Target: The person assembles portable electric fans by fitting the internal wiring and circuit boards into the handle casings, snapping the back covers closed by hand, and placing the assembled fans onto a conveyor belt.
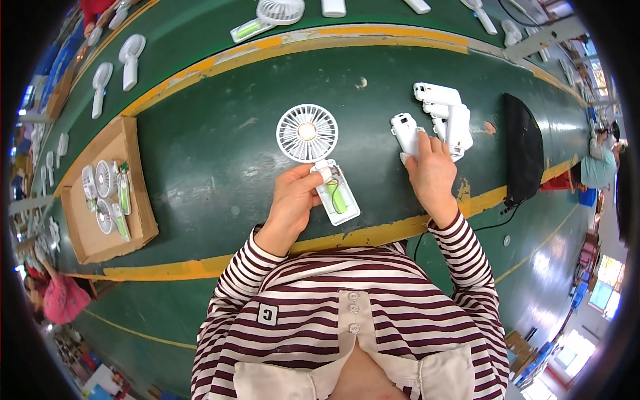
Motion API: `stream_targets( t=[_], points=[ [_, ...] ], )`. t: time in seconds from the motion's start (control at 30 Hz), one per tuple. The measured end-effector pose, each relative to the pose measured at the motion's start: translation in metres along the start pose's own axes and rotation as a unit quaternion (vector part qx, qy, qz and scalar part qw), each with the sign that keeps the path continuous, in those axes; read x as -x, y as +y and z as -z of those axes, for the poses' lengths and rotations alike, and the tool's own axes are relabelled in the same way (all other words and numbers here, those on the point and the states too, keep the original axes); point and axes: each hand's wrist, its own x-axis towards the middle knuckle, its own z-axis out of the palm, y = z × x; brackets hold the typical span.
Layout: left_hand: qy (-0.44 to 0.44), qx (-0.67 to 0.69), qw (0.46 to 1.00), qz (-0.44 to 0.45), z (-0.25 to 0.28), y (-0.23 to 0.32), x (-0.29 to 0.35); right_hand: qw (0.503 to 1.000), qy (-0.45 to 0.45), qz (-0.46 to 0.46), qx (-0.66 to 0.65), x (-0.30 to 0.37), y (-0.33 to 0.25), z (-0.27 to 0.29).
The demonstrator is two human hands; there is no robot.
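Currently: fan pinched in left hand, right hand at the white casings

Left hand [287, 203] pinches a white handheld fan [313, 150] at the top of its handle, thumb over the upper face, fingers curled behind. Round grille [307, 123] sits just beyond that grip, facing up; open handle [348, 212] runs from it back toward the wearer, green cell [338, 200] visible inside.

Right hand [433, 170] is well apart to the right of that grip, palm down, fingers bent over a white casing piece [404, 130]; from where I stand, can't tell whether it pinches the piece or only touches it. Just beyond and right of those fingers lies a loose pile of white casings [457, 123], several overlapping.

Further right of the right hand: black pouch [523, 153]. Well left of the left grip: cardboard tray [142, 190] with more small fans [104, 179] and green cells inside. Under both hands, green bench [227, 160] with yellow edging; past the far edging, more white fans [132, 60] lie on a green surface.
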Motion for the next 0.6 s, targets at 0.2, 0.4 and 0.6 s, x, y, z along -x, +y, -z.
stream_targets(
  t=[0.2, 0.4, 0.6],
  points=[
    [0.008, -0.002, 1.000, -0.004, 0.003, -0.001, 0.001, 0.989, -0.013, -0.010, -0.147, 0.003, -0.041, 0.034],
    [-0.006, 0.103, 0.995, -0.005, 0.005, 0.001, 0.003, 0.961, -0.081, 0.086, -0.249, 0.015, -0.090, 0.065],
    [-0.012, 0.111, 0.993, -0.026, 0.001, 0.004, 0.007, 0.960, -0.110, 0.108, -0.235, 0.013, -0.105, 0.050]
  ],
)
